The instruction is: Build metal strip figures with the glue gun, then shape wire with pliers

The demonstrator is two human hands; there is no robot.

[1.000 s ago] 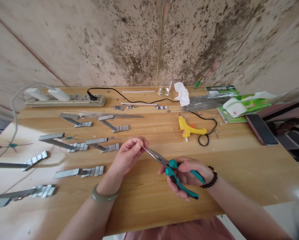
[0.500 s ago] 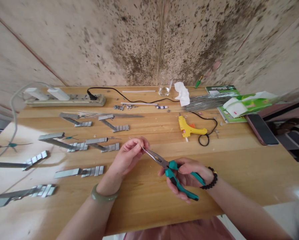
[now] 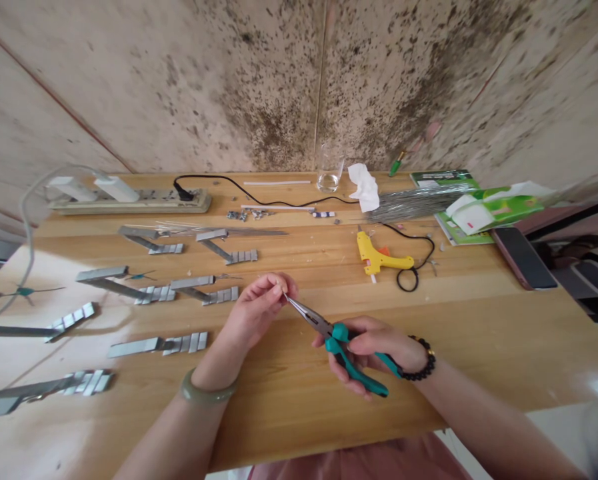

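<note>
My right hand point(image 3: 366, 350) is closed around the teal handles of a pair of needle-nose pliers point(image 3: 319, 323), whose long jaws point up and left. The plier tips meet the fingertips of my left hand point(image 3: 261, 307). Those fingers are pinched together on something small; it is mostly hidden and I cannot make out what it is. Left of my hands lie several folded grey strips with ribbed ends, among them a flat one point(image 3: 159, 344) and a bent one point(image 3: 203, 290).
A yellow glue gun point(image 3: 383, 259) lies right of centre with its black cord. Farther back are a glass of water point(image 3: 329, 180), crumpled tissue point(image 3: 363, 188), a bundle of thin wires point(image 3: 413, 203) and a power strip point(image 3: 163, 201). A phone point(image 3: 523, 259) rests at the right.
My right hand and the pliers have shifted slightly left, and the handles look a little closer together. My left hand keeps its pinch almost in place.
</note>
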